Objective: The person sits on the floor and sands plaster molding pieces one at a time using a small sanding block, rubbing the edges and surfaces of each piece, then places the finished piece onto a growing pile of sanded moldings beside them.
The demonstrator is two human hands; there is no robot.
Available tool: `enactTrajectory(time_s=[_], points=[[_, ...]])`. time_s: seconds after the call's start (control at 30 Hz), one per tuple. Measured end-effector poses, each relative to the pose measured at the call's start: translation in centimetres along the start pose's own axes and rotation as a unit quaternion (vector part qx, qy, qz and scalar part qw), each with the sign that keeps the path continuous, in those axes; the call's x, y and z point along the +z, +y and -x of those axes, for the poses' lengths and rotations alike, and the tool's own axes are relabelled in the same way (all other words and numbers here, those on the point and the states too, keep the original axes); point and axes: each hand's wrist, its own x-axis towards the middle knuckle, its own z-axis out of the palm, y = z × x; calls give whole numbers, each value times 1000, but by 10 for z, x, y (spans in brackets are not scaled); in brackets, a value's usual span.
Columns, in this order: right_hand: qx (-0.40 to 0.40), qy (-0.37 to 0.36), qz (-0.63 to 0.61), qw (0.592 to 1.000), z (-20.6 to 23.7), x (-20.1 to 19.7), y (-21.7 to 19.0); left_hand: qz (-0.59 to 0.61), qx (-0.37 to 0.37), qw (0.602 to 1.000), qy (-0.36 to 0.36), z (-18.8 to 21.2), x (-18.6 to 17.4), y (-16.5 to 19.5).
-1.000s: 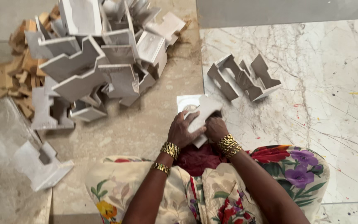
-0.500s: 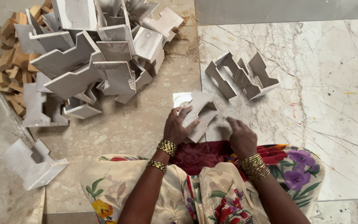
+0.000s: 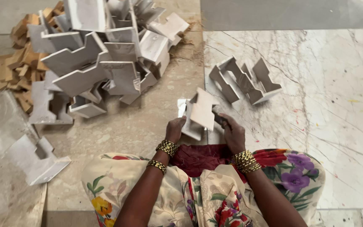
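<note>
Sitting on the floor (image 3: 148,126), which fills the frame in beige stone on the left and veined marble on the right, the person works over a flowered lap at the bottom centre. In the upper left lies a big heap of white notched card pieces (image 3: 101,54), jumbled over a pile of brown scraps (image 3: 17,63). A clear plastic sheet (image 3: 1,159) covers the lower left, with one loose white piece (image 3: 36,159) on it. In the upper right of centre, a short row of finished pieces (image 3: 244,80) stands on edge on the marble, well apart from the heap.

The white notched card piece (image 3: 200,111) in hand sits at the centre of the frame, just above the lap. The left hand (image 3: 175,130) pinches its lower left edge, fingers pressed together on it. The right hand (image 3: 234,134) curls against the right side, its grip partly hidden by a small dark thing I cannot identify; whether it clamps the card is unclear.

To do this well, I judge the left pinch should stay near the fold, keeping the flaps square, while the right presses along the edge rather than its middle, so the thin card does not buckle.
</note>
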Motion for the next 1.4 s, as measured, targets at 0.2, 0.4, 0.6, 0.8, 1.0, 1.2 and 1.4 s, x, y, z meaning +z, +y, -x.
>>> enactTrajectory(time_s=[0.2, 0.4, 0.6, 0.8, 1.0, 1.2, 1.4], points=[[-145, 1, -24, 989, 5, 0, -12, -78, -89, 990, -79, 5, 9, 7], [51, 36, -156, 986, -7, -19, 5, 155, -110, 980, 55, -3, 4, 6], [-189, 102, -15, 977, 4, -21, -15, 242, -73, 950, -181, 6, 20, 9], [-417, -81, 206, 882, 37, 20, -35, 583, -205, 778, -114, 4, 19, -6], [-382, -71, 238, 890, 13, 34, -22, 365, -169, 903, -152, 7, 34, -6], [-314, -7, 269, 911, -56, 46, -53, 304, -256, 894, -208, 11, 38, 5], [-414, -48, 282, 864, -54, 56, -67, 328, -119, 929, -123, 15, 36, 9]])
